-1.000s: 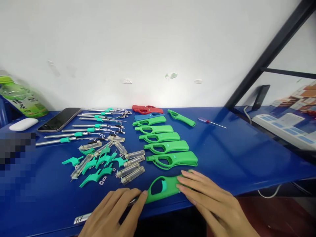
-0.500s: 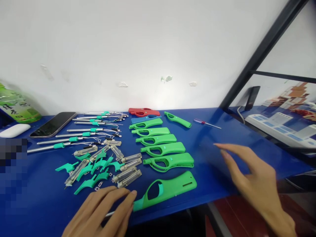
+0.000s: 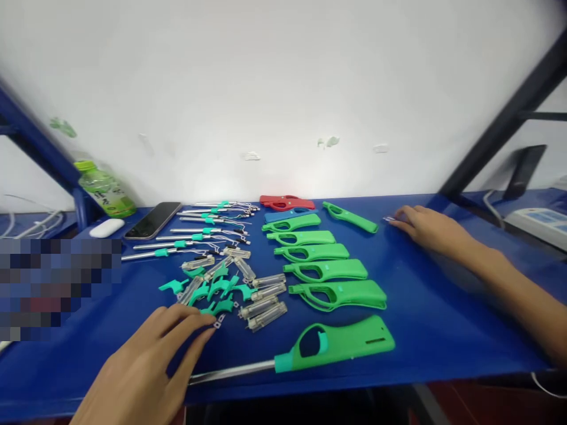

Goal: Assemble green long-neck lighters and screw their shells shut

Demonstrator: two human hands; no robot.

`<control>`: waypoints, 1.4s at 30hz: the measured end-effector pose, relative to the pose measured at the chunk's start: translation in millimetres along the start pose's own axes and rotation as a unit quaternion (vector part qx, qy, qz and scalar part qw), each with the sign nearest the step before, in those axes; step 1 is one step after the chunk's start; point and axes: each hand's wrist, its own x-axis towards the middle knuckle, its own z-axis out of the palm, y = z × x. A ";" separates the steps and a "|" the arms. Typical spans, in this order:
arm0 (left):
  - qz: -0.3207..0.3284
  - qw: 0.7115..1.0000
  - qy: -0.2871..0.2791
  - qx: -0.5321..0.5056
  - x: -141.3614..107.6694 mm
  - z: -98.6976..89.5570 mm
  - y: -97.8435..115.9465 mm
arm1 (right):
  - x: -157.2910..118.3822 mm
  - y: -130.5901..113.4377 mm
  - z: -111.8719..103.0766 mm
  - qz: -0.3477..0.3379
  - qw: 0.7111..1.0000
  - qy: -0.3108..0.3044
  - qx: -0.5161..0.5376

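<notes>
My left hand (image 3: 155,354) is at the lower left, above the metal rod of a green gas lighter (image 3: 345,345) lying along the front edge. Its thumb and fingertips are drawn together at a small pale clip (image 3: 218,322) on the table. My right hand (image 3: 425,230) is stretched to the back right, its fingers closed around a screwdriver (image 3: 388,219). Only the clear handle end shows; the hand hides the rest. Beside my left hand lie teal triggers (image 3: 219,287) and clear fuel tanks (image 3: 268,314).
Several green lighter shells (image 3: 339,293) lie in a column, with blue (image 3: 290,213) and red shells (image 3: 287,202) behind. Metal rods with wires (image 3: 195,238), a phone (image 3: 153,221), a white case (image 3: 107,228) and a bottle (image 3: 106,189) are at left. A power strip (image 3: 540,227) stands right.
My right hand has reached forward to the screwdriver and closed on it. My left hand has shifted off the lighter's rod to the small clip. The view has turned left.
</notes>
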 end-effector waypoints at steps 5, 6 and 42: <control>0.031 0.999 0.033 0.025 12.3 -3.3 2.4 | -11.5 -7.6 -0.1 0.010 0.999 -0.006 -0.030; 0.027 0.999 0.034 0.020 14.4 -2.2 1.0 | -12.9 -8.3 -3.3 0.016 0.999 -0.001 -0.038; -0.040 0.939 -0.317 0.128 140.6 15.2 15.2 | -17.0 -28.1 -18.8 -0.018 0.996 0.068 -0.061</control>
